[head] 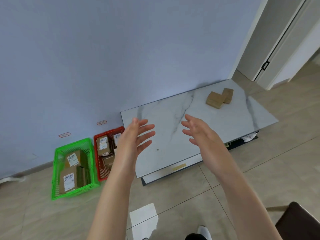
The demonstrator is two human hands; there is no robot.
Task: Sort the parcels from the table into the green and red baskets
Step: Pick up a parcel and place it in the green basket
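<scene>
Both hands are empty. My left hand (134, 135) and right hand (200, 134) hover over the near-left part of the marble table (173, 118), fingers spread and relaxed, palms facing each other.

Two brown parcels lie on the table toward its far right corner, touching: the larger parcel (214, 100) is nearer, and the smaller parcel (228, 95) leans against its far side. Neither shows a label from here.

Step in hand, as I judge it: reach right and far for one parcel.
- Take the larger parcel first, with the right hand. It is closer, and lifting it frees the smaller one.
- Grip across the short sides, then turn it to find the label before choosing a basket.

Edges and room:
- The tabletop between my hands and the parcels is bare, so the reach is unobstructed.
- The wall runs along the table's far edge, so lift up and toward me rather than pushing away.
- The red basket (109, 131) sits on the floor just beside the table's left end, with the green basket (72, 144) just left of it. Both hold labelled parcels.
- The red basket looks crowded, so set parcels down there rather than dropping them.
- A dark chair (299, 222) stands near right, well clear of the leftward carry.
</scene>
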